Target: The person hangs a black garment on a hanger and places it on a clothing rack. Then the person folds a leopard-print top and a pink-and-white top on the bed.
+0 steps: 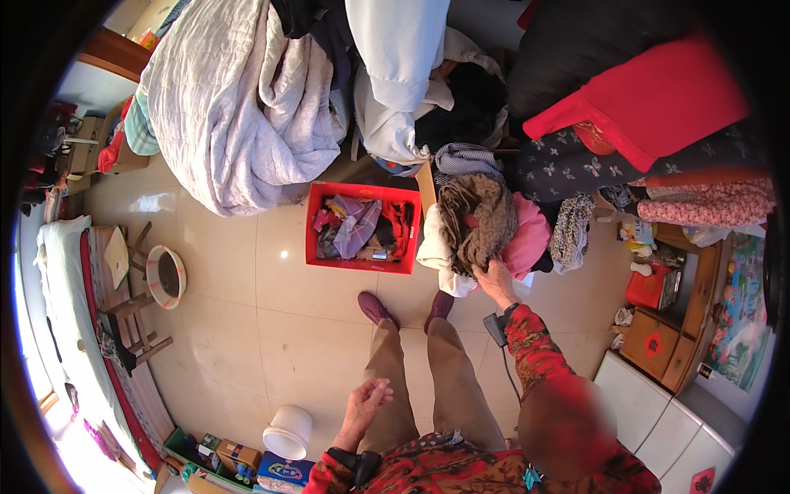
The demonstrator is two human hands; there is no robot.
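My right hand [496, 282] reaches out to a heap of clothes and pinches the lower edge of a brown crinkled scarf [477, 218]. Under and beside the scarf lie a pink garment [527, 239] and a cream cloth [439, 252]. A striped garment [467, 160] sits behind it. Just left of the heap stands an open red box [311, 247] with a lilac cloth [355, 226] and other small items inside. Held back near my lap, my left hand [368, 406] has its fingers curled, and nothing shows in them.
A large pale quilt [239, 107] is piled at the far left of the heap. More clothes, including a red garment [650, 103], hang at the far right. A wooden cabinet [658, 346] stands right. On the floor are a white bucket [288, 432] and, farther left, a basin [153, 280].
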